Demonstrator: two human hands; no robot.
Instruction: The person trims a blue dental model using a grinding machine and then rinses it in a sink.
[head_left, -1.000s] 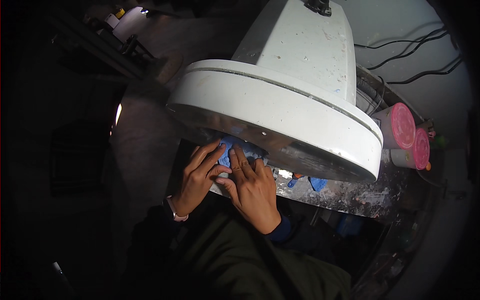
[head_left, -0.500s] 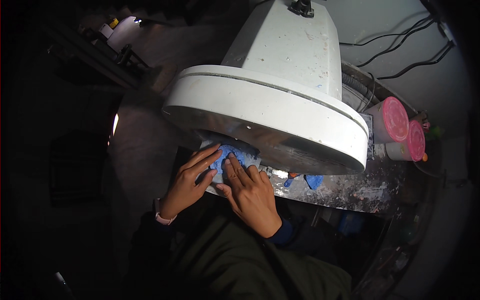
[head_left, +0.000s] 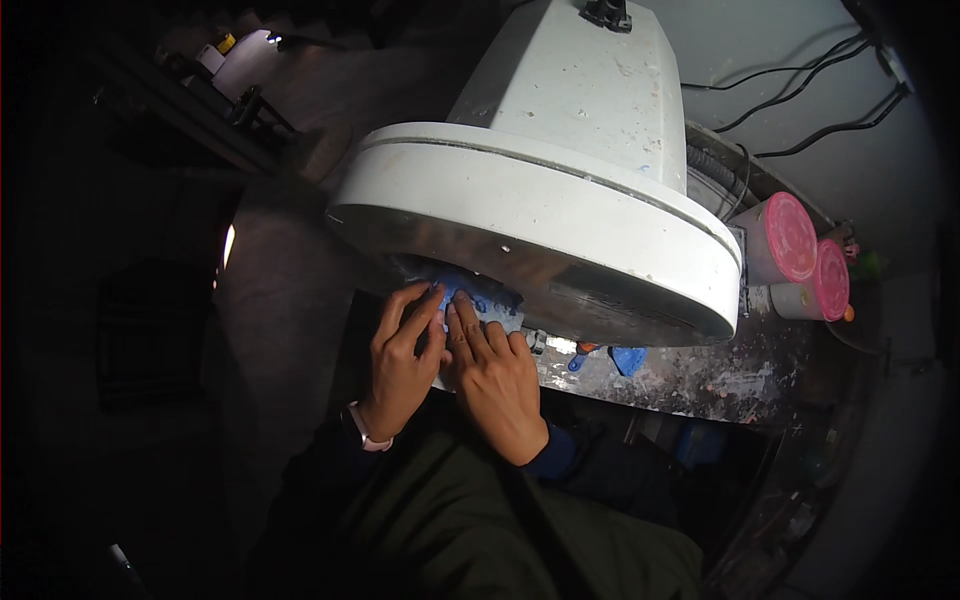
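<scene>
White and big, a machine [head_left: 540,185] with a round, flat head leans over the counter [head_left: 690,385]. The head hides much of the counter's middle and back edge. Two tubs with pink lids [head_left: 790,237] [head_left: 831,278] sit side by side near the counter's back right corner.

At the left end, close to the front edge, a person has two hands under the rim of the machine's head. The left hand [head_left: 400,350] has bent fingers, with a small gap between the thumb and the first finger. Their tips are at the left side of some soft blue stuff [head_left: 480,300], but it is hard to tell if they pinch it. The right hand [head_left: 497,375] has its fingers out long and close together. They touch the blue stuff from above and do not seem to grip it.

The blue stuff lies on a pale board [head_left: 507,320], so that part is done. It looks bumpy and the fingers are on it, so the shaping seems to be only part done. How much is left is hard to say, as the hands cover a lot of it.

Farther right, near the front edge, lie a loose blue lump [head_left: 628,360] and, just beside it, a little blue and orange tool [head_left: 579,360]. Neither one is being touched.
</scene>
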